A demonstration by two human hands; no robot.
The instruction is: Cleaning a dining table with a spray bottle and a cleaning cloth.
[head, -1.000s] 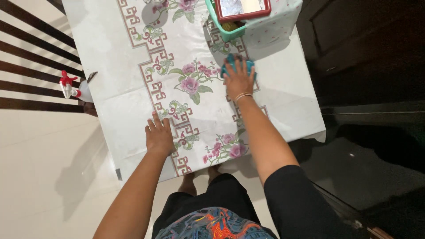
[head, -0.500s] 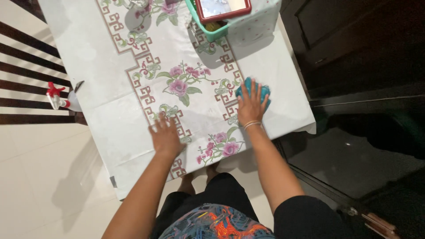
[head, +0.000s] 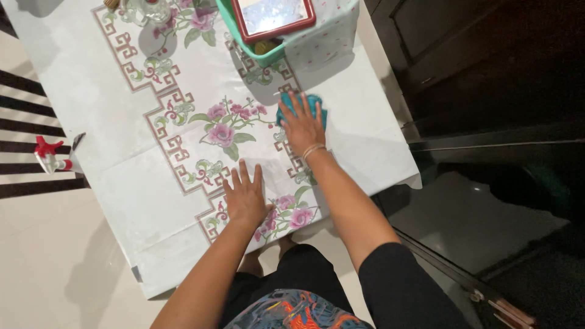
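Fingers of the right hand (head: 301, 125) press spread on a teal cloth (head: 317, 105); left hand (head: 245, 198) lies flat on the tablecloth (head: 122, 183).

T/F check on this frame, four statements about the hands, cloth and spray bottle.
1. The right hand presses a teal cloth on the table. True.
2. The left hand grips the spray bottle. False: it lies flat on the floral tablecloth; the bottle stands on the floor.
3. A green basket sits at the table's far end. True.
4. The right wrist is bare. False: it wears a bracelet.
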